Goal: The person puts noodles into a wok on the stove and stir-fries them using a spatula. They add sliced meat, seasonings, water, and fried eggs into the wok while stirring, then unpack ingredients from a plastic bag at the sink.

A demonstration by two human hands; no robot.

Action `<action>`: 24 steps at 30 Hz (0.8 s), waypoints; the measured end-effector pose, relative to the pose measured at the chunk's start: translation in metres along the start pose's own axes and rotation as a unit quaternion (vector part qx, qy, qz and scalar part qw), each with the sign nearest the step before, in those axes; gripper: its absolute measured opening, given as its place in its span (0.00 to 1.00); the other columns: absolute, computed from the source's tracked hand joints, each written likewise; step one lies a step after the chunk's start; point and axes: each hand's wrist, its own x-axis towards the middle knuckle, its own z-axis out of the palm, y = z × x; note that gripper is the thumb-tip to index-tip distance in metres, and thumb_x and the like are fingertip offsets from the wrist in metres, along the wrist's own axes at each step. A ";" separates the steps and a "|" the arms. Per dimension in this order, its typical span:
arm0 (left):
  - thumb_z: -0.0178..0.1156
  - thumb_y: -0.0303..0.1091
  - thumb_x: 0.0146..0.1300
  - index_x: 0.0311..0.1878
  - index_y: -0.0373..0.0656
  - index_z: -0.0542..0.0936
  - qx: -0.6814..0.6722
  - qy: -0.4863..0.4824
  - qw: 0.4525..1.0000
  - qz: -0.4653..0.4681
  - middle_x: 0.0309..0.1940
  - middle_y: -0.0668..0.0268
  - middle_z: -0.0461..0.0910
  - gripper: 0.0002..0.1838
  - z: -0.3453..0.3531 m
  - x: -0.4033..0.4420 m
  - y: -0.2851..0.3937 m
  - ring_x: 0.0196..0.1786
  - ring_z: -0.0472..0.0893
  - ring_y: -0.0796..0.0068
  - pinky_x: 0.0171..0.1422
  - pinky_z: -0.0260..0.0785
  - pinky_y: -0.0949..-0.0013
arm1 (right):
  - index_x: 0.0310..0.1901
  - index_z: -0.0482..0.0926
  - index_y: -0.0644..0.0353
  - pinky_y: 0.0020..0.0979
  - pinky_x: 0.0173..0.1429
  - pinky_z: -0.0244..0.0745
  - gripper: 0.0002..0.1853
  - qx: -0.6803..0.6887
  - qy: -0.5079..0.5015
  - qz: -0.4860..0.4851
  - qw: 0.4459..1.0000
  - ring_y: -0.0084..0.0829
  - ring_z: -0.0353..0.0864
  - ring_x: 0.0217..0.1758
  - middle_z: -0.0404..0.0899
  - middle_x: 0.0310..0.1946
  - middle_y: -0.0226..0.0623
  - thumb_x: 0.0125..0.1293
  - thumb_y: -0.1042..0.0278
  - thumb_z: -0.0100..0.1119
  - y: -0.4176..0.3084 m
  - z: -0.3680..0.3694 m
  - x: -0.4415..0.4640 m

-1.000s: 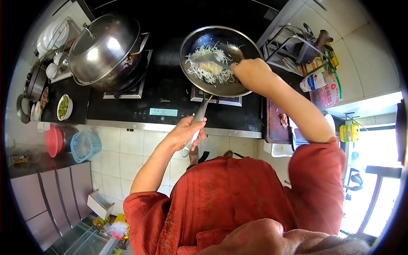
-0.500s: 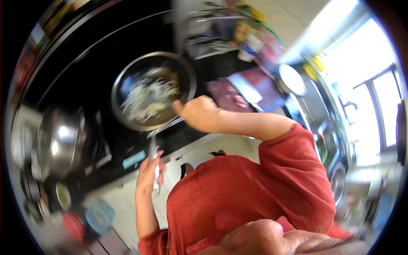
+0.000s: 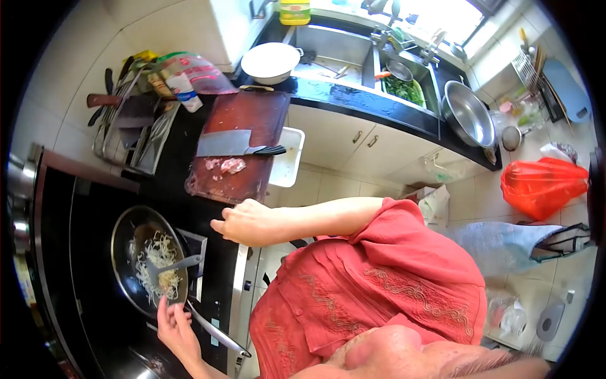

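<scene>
A frying pan (image 3: 120, 278) on the black stove holds pale shreds (image 3: 163, 251), perhaps bean sprouts or noodles. A grey spatula (image 3: 189, 261) rests in it, its handle across the rim. My left hand (image 3: 177, 331) is at the near rim, fingers apart, beside the pan's metal handle (image 3: 218, 333) and not gripping it. My right hand (image 3: 247, 222) hovers between the pan and the chopping board (image 3: 233, 120), its fingers curled. Whatever those fingers may hold is hidden. On the board lie a cleaver (image 3: 224, 143) and small pieces of raw meat (image 3: 232, 166).
A knife rack (image 3: 129, 129) stands left of the board. White bowl (image 3: 271, 62), sink (image 3: 341, 47), basket of greens (image 3: 403, 90) and steel basin (image 3: 468, 114) line the far counter. A white tray (image 3: 288, 158) juts from under the board. A red bag (image 3: 543, 186) hangs at right.
The view has turned toward the sink, so the pan appears further left. My left hand has let go of the pan handle. My right hand has moved from the pan's rim toward the board.
</scene>
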 end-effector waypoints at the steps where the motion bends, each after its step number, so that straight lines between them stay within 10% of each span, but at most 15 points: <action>1: 0.55 0.28 0.68 0.62 0.35 0.72 -0.017 -0.029 0.999 0.025 0.32 0.67 0.77 0.20 0.012 0.010 0.016 0.29 0.75 0.83 0.33 0.69 0.80 | 0.49 0.73 0.60 0.42 0.32 0.76 0.15 -0.002 0.004 0.006 1.000 0.45 0.82 0.29 0.78 0.31 0.44 0.65 0.60 0.55 0.006 -0.003 -0.008; 4: 0.56 0.24 0.65 0.59 0.35 0.73 -0.050 -0.131 0.990 0.027 0.29 0.70 0.75 0.19 0.054 0.031 0.061 0.27 0.73 0.85 0.33 0.68 0.81 | 0.36 0.76 0.63 0.44 0.33 0.77 0.12 0.018 0.059 0.007 0.998 0.47 0.83 0.31 0.80 0.25 0.45 0.61 0.62 0.59 0.025 -0.010 -0.032; 14: 0.60 0.20 0.60 0.52 0.37 0.79 -0.063 -0.289 0.950 0.103 0.21 0.80 0.60 0.16 0.285 0.078 0.201 0.24 0.58 0.91 0.28 0.52 0.83 | 0.44 0.74 0.58 0.44 0.35 0.78 0.10 0.043 0.093 0.128 0.986 0.48 0.81 0.33 0.77 0.30 0.45 0.65 0.63 0.54 0.225 -0.106 -0.177; 21: 0.54 0.21 0.65 0.61 0.37 0.73 -0.208 -0.458 0.864 0.016 0.23 0.75 0.69 0.20 0.545 0.100 0.314 0.21 0.70 0.88 0.25 0.64 0.81 | 0.44 0.77 0.61 0.44 0.40 0.78 0.11 0.043 0.050 0.279 0.958 0.48 0.82 0.36 0.80 0.32 0.47 0.64 0.64 0.55 0.389 -0.205 -0.291; 24: 0.53 0.21 0.65 0.68 0.39 0.65 -0.270 -0.534 0.801 -0.010 0.30 0.70 0.73 0.26 0.629 0.093 0.354 0.28 0.75 0.83 0.31 0.71 0.78 | 0.38 0.79 0.62 0.44 0.44 0.77 0.09 0.014 0.216 0.362 0.907 0.50 0.82 0.39 0.81 0.32 0.49 0.62 0.66 0.56 0.476 -0.244 -0.384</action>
